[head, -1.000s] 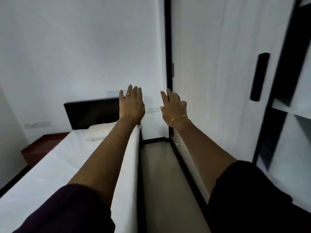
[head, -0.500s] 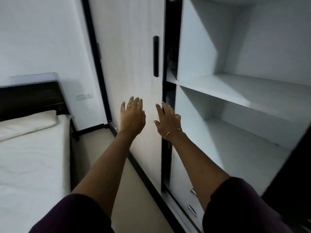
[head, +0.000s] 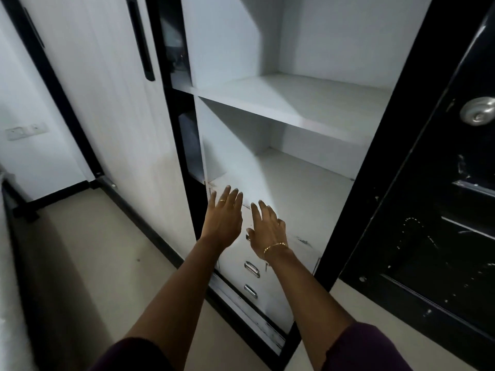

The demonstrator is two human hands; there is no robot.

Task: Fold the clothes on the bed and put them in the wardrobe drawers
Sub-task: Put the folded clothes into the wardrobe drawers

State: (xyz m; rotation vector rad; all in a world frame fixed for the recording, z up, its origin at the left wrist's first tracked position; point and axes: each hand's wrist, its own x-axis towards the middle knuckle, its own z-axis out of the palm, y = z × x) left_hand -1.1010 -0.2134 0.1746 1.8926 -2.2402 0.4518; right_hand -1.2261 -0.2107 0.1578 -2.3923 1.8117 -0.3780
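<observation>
Far to the left of the left hand (head: pixel 223 219), at the picture's edge, a strip of the white bed (head: pixel 8 277) shows; no clothes can be seen on that strip or anywhere else in the view. Between the bed and the hands lies the pale floor (head: pixel 88 253), and up-left of the left hand stands the white sliding door (head: pixel 107 103) of the wardrobe with its long black handle (head: pixel 140 38). The left hand is stretched forward, palm down, fingers spread and released, holding nothing; a ring (head: pixel 222 201) sits on one finger. Just beside it the right hand (head: pixel 267 231) is stretched out in the same way, open and empty, with a thin gold bracelet (head: pixel 274 246) at the wrist. Beyond both hands the wardrobe is open: an upper shelf (head: pixel 294 100) is above them and a lower shelf (head: pixel 294 183) is directly past the fingertips. Below the right hand are the white wardrobe drawers (head: pixel 276 287), closed, with metal drawer handles (head: pixel 251 269) one under another; the top handle is partly hidden by the right hand's thumb. To the right of the right hand stands a black door (head: pixel 442 210) with a round metal knob (head: pixel 479 111).
</observation>
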